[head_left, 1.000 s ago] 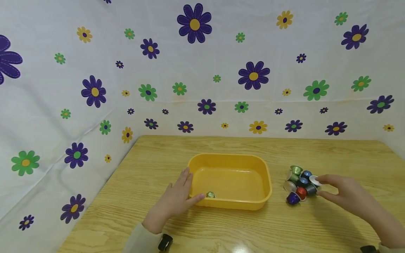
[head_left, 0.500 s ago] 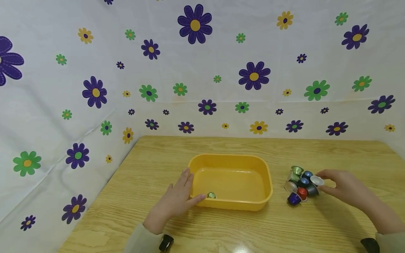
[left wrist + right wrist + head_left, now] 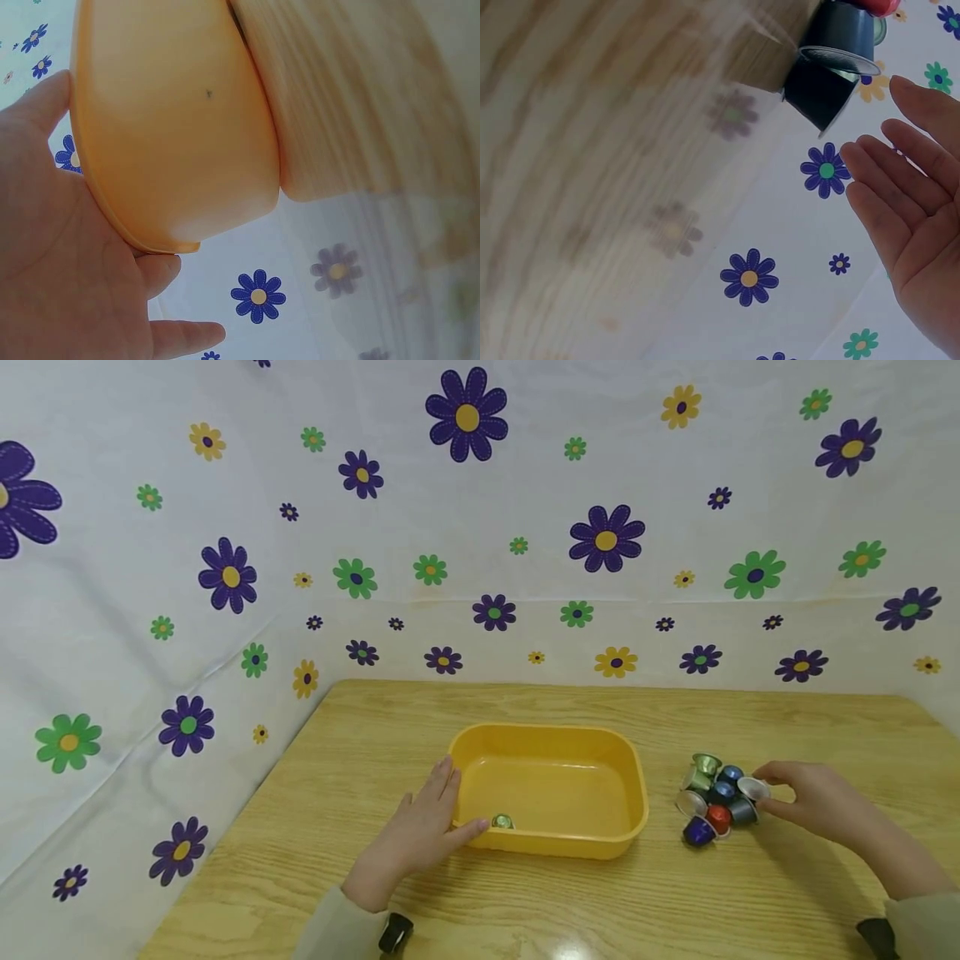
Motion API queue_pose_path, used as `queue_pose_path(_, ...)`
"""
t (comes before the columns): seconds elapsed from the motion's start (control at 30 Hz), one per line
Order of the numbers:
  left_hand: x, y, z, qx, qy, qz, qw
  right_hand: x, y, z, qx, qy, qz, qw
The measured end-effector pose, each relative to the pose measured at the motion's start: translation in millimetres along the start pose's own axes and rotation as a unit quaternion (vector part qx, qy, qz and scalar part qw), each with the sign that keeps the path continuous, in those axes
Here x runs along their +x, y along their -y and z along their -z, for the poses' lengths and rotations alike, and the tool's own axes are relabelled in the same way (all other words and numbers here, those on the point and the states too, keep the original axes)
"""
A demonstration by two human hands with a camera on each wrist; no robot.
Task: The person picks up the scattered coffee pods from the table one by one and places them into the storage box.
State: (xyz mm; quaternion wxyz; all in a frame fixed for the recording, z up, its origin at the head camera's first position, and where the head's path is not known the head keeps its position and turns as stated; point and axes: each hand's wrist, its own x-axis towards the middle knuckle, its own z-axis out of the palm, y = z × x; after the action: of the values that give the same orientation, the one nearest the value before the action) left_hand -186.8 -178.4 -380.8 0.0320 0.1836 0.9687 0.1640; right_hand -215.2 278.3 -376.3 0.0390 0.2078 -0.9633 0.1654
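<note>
My left hand (image 3: pixel 420 831) rests on the left end of a yellow plastic bin (image 3: pixel 558 845), fingers straight along the rim and thumb at the front edge. In the left wrist view the bin's wall (image 3: pixel 180 112) lies against the palm. Inside the bin sits one green coffee capsule (image 3: pixel 502 821). My right hand (image 3: pixel 832 806) is at the right side of a coffee capsule pile, thumb and forefinger parted beside a capsule with a pale lid (image 3: pixel 753 788). In the right wrist view a gap shows between those fingertips and the dark capsule (image 3: pixel 817 97).
The pile on the wooden table (image 3: pixel 570 910) includes a red capsule (image 3: pixel 717 817), a purple capsule (image 3: pixel 698 832), a blue capsule (image 3: pixel 723 792) and a green capsule (image 3: pixel 706 765). A flower-printed white cloth (image 3: pixel 405 518) hangs behind and to the left.
The pale-lidded capsule has tipped so its lid faces my right hand more, and the right fingers have shifted slightly. My left hand keeps its place on the bin.
</note>
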Motion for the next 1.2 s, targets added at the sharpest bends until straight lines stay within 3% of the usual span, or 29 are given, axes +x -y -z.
queue_pose_path(0.3, 0.3, -0.2, 1.2, 0.0, -0.002, 0.002, 1.0, 3.4, -6.9, -4.7, 0.0, 0.03, -0.013, 0.9995)
queue_pose_path(1.2, -0.4, -1.1, 2.0, -0.004, 0.008, 0.0, 1.0, 9.2, -11.9, -9.8, -0.019, 0.044, 0.008, 0.9988)
